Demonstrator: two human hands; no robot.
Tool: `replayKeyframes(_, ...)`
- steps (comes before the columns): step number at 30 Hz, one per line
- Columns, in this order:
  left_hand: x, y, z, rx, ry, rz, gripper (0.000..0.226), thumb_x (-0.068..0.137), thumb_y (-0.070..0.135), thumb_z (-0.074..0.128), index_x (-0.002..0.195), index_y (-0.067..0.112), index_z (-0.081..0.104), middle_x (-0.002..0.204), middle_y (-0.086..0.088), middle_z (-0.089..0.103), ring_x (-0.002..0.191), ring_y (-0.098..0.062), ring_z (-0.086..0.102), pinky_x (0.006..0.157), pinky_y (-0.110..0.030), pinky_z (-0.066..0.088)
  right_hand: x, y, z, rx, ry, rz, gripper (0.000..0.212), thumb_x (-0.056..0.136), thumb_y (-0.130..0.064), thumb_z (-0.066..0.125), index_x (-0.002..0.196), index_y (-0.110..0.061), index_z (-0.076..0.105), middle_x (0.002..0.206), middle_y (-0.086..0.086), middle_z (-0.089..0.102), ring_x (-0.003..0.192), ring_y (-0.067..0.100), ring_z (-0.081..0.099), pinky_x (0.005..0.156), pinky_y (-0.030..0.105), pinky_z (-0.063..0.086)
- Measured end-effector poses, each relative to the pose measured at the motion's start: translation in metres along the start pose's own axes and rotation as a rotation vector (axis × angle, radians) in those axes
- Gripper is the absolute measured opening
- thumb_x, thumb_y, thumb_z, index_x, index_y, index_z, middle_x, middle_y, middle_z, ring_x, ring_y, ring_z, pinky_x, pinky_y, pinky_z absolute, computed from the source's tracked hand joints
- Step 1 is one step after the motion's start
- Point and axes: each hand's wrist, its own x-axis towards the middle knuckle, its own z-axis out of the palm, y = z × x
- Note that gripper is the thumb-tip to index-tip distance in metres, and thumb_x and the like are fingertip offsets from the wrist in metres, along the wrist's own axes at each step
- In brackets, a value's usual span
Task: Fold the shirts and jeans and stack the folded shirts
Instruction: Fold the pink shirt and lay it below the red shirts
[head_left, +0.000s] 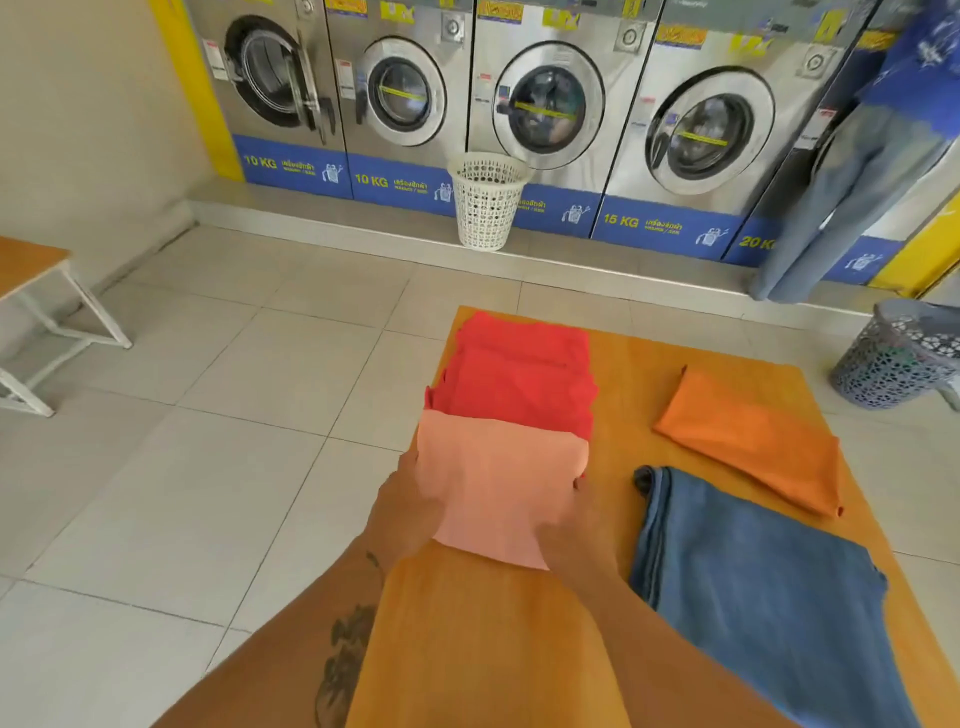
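Nearest, two bare forearms reach out over the orange wooden table (623, 374), the left one tattooed. Both hands hold a folded pink shirt (493, 483) by its sides. The left hand (410, 499) grips its left edge with the fingers tucked under the cloth. The right hand (576, 525) clasps its right edge, thumb on top. The pink shirt's far edge overlaps a folded red shirt (519, 374) lying on the far left part of the table. To the right, near, lie folded blue jeans (769, 587); beyond them, a folded orange shirt (753, 441), apart from the others. On the tiled floor by the washing machines (545, 104) stands a white laundry basket (485, 200); a grey basket (904, 358) sits at far right.
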Motion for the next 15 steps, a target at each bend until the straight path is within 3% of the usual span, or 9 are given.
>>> replayKeyframes(3, 0.006, -0.005, 0.009, 0.063, 0.095, 0.013, 0.064, 0.084, 0.031, 0.053, 0.144, 0.028, 0.032, 0.130, -0.001, 0.053, 0.115, -0.027, 0.055, 0.095, -0.047, 0.049, 0.000, -0.001, -0.001, 0.029, -0.031, 0.040, 0.061, 0.072, -0.016, 0.058, 0.128, -0.032, 0.039, 0.096, -0.002, 0.059, 0.077, 0.017, 0.061, 0.053, 0.028, 0.049)
replayKeyframes(5, 0.004, -0.005, 0.011, 0.086, 0.184, 0.030, 0.053, 0.081, 0.023, 0.050, 0.134, 0.024, 0.042, 0.119, -0.002, 0.053, 0.102, -0.026, 0.057, 0.087, -0.046, 0.053, -0.009, -0.010, -0.013, 0.038, -0.067, 0.081, 0.049, 0.079, -0.017, 0.056, 0.122, -0.031, 0.039, 0.091, -0.002, 0.055, 0.075, 0.017, 0.059, 0.058, 0.035, 0.053)
replayKeyframes(7, -0.002, 0.000, 0.010, 0.075, 0.260, 0.068, 0.053, 0.080, 0.014, 0.048, 0.132, 0.022, 0.046, 0.120, -0.002, 0.050, 0.102, -0.024, 0.055, 0.086, -0.044, 0.053, -0.014, -0.014, -0.028, 0.029, -0.087, 0.082, 0.046, 0.085, -0.010, 0.056, 0.116, -0.036, 0.035, 0.092, -0.005, 0.051, 0.077, 0.014, 0.056, 0.064, 0.033, 0.052)
replayKeyframes(11, -0.005, 0.028, 0.011, 0.010, 0.330, 0.267, 0.046, 0.086, 0.006, 0.048, 0.129, 0.023, 0.053, 0.124, 0.002, 0.051, 0.104, -0.014, 0.051, 0.085, -0.031, 0.045, -0.013, -0.007, -0.063, -0.040, -0.030, 0.033, 0.058, 0.090, -0.014, 0.061, 0.143, -0.018, 0.038, 0.125, 0.003, 0.055, 0.107, 0.022, 0.059, 0.087, 0.034, 0.051)
replayKeyframes(13, -0.004, 0.051, 0.018, -0.029, 0.296, 0.371, 0.041, 0.087, 0.003, 0.049, 0.123, 0.022, 0.057, 0.119, 0.006, 0.054, 0.108, -0.012, 0.053, 0.088, -0.028, 0.044, -0.013, -0.006, -0.084, -0.008, -0.005, 0.041, 0.064, 0.089, -0.018, 0.062, 0.147, -0.020, 0.035, 0.134, 0.000, 0.052, 0.105, 0.018, 0.061, 0.082, 0.030, 0.053)
replayKeyframes(15, -0.002, 0.073, 0.031, -0.072, 0.255, 0.443, 0.037, 0.088, 0.001, 0.051, 0.116, 0.023, 0.060, 0.113, 0.008, 0.058, 0.105, -0.012, 0.056, 0.086, -0.023, 0.043, -0.013, -0.003, -0.108, 0.035, 0.047, 0.030, 0.050, 0.087, -0.018, 0.062, 0.134, -0.024, 0.045, 0.120, -0.004, 0.055, 0.088, 0.012, 0.062, 0.069, 0.028, 0.054)
